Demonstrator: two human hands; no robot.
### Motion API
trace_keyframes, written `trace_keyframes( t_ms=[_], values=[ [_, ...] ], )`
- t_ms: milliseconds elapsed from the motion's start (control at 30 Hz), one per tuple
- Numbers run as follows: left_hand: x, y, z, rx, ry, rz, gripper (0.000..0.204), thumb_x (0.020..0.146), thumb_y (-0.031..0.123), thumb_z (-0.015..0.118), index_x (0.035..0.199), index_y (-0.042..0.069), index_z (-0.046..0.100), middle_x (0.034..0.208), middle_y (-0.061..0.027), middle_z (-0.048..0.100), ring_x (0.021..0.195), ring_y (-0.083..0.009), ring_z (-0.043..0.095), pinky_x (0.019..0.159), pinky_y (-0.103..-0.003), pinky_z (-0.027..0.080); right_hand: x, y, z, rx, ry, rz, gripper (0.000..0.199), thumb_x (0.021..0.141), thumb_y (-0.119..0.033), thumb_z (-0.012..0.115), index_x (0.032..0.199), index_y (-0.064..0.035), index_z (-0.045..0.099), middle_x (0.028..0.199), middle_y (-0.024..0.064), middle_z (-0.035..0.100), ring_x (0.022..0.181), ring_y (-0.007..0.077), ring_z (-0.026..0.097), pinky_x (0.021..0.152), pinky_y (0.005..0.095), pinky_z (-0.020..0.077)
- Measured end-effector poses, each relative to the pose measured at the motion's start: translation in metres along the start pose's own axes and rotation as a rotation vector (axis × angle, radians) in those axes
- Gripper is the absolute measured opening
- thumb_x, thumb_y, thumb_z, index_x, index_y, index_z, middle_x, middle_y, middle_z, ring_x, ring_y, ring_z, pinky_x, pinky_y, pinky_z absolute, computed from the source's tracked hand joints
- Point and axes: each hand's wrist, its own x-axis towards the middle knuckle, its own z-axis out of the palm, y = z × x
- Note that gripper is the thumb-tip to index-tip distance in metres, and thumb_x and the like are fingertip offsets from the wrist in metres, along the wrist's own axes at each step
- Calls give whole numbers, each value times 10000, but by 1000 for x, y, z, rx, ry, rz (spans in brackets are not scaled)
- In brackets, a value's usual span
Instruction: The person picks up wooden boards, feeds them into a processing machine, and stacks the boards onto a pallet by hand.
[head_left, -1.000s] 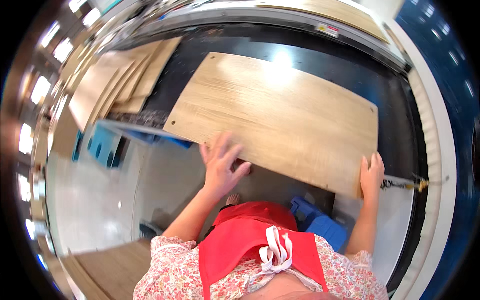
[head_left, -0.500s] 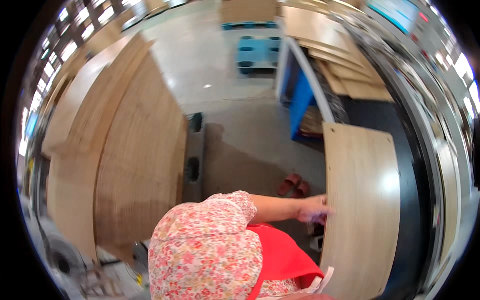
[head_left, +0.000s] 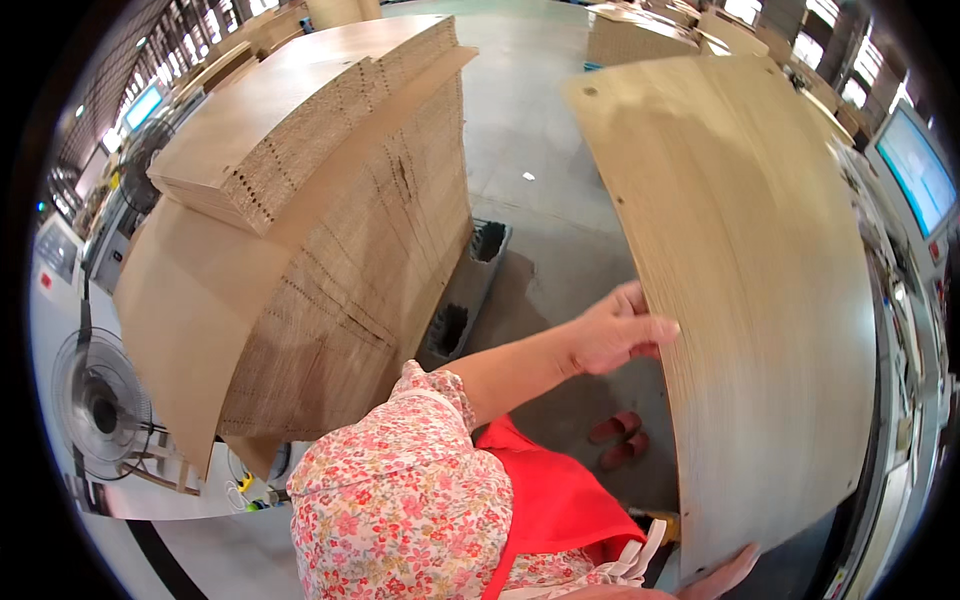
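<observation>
A large wood-grain board (head_left: 760, 300) with small holes near its edges is raised in front of me on the right. Along its left edge, my left hand (head_left: 622, 332) is closed, with the thumb on the upper face and the fingers curled beneath. At the near end, my right hand (head_left: 722, 577) grips the board's edge low in the view, and part of that hand is cut off by the picture's rim. To the left, a tall stack of boards (head_left: 340, 270) with rows of holes in their edges stands on a dark pallet (head_left: 470, 285).
A pair of red slippers (head_left: 620, 440) lies on the floor between the stack and the board. At the left is a standing fan (head_left: 100, 400). A screen (head_left: 915, 170) hangs at the right. Farther back, more boards (head_left: 640, 40) are piled up.
The board has come up off the dark work surface, with my left hand now gripping its edge. My view has swung toward the left, showing more of the stack.
</observation>
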Motion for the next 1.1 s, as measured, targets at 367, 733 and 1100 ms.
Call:
trace_keyframes(
  t_ms=[367,733,1100],
  values=[
    [41,243,-189,143,194,655,248,906,163,537,1089,-4,530,1028,-82,620,886,-158,623,728,-305,543,79,-179,341,237,-496,-312,463,925,-236,497,1300,31,451,1231,113,526,1092,169,487,936,278,363],
    [22,299,-215,643,669,202,283,939,252,532,1100,23,580,1075,-101,631,917,-182,630,806,-305,512,5,-299,618,322,-934,-258,219,904,-139,487,1064,2,535,999,92,592,891,161,587,759,284,470],
    [70,321,-210,2543,1073,433,495,812,411,626,1143,47,575,1216,-130,561,1122,-311,520,969,-422,390,-133,-357,762,750,-1544,72,264,918,-117,488,1126,-15,362,962,116,561,825,212,605,658,345,540]
  ],
)
